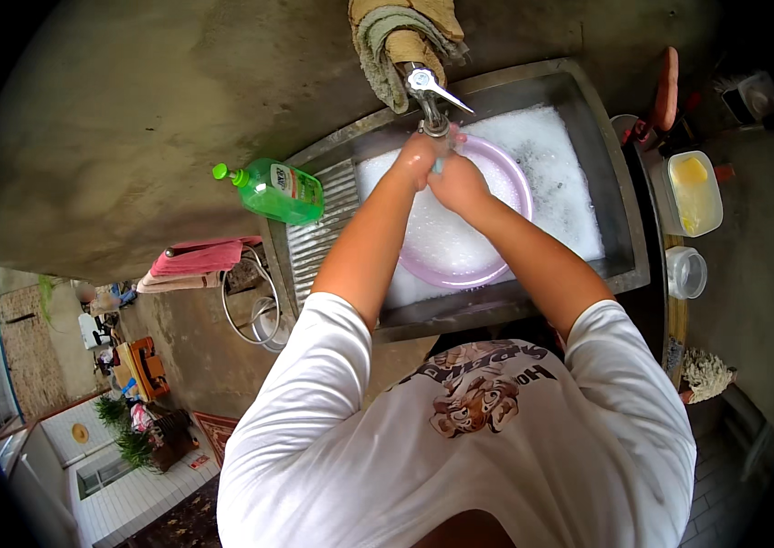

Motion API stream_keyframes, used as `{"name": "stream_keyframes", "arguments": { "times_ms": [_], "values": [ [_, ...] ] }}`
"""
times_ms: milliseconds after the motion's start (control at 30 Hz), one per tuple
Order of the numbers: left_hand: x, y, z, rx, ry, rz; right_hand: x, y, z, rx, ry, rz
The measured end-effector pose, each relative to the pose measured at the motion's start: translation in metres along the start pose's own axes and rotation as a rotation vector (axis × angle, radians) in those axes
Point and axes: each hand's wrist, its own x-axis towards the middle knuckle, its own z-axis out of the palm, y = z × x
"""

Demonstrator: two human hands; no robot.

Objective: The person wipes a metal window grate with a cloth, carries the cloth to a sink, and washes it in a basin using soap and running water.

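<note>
My left hand (419, 159) and my right hand (456, 179) meet under the metal faucet (436, 122), over the far rim of a light purple basin (522, 179). Between the hands a small light-blue thing (437, 165) shows; my right hand is closed around part of it. What it is cannot be told, and the fingers of my left hand are partly hidden. White suds (459, 240) fill the basin, which sits in a stone sink (606, 137) that also holds foamy water. The faucet's lever (438, 85) points to the right, and towels (387, 48) wrap the pipe behind it.
A green pump bottle (282, 192) stands on the ribbed washboard (322, 226) at the sink's left. Pink cloths (202, 264) hang further left. Right of the sink are an open plastic tub with something yellow (714, 198), a clear round container (686, 272) and a red-handled brush-like thing (666, 89).
</note>
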Motion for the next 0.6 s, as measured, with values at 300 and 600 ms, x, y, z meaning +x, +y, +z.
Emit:
{"name": "stream_keyframes", "arguments": {
  "times_ms": [300, 600],
  "values": [
    [-0.02, -0.02, 0.043, -0.184, 0.091, 0.301, 0.023, 0.015, -0.024, 1.026, 0.188, 0.173],
    [-0.026, -0.019, 0.051, -0.383, 0.205, 0.17, 0.013, -0.017, -0.008, 1.254, 0.096, 0.153]
  ]
}}
